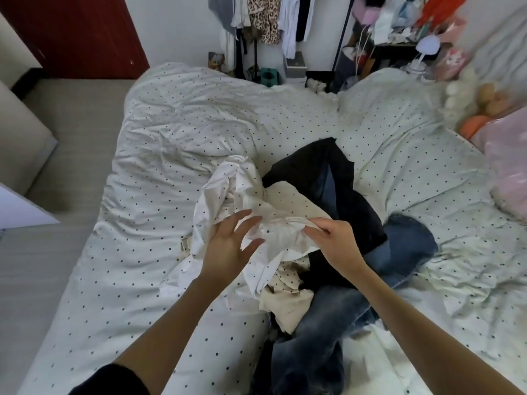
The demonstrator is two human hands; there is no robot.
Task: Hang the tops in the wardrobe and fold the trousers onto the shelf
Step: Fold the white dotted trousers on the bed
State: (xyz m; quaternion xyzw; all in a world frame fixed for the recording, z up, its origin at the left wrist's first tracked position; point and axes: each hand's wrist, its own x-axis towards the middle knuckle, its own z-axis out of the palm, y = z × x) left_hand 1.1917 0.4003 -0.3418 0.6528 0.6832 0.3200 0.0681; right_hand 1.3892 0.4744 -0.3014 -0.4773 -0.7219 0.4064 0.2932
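A pile of clothes lies in the middle of the bed. On top is a crumpled white top (245, 192). My right hand (333, 238) pinches a bunched edge of it. My left hand (228, 246) hovers just left of that edge with fingers spread, holding nothing. Under the white top lie a black garment (328, 172), a cream dotted garment (288, 292) and blue jeans (322, 323), which run toward the bed's near edge.
The bed (176, 132) has a rumpled white duvet with black dots. A clothes rack (268, 21) with hanging garments stands beyond the bed's far end. A cluttered table (399, 44) is at the back right. Pink pillows (507, 166) lie at the right, with floor (65, 132) to the left.
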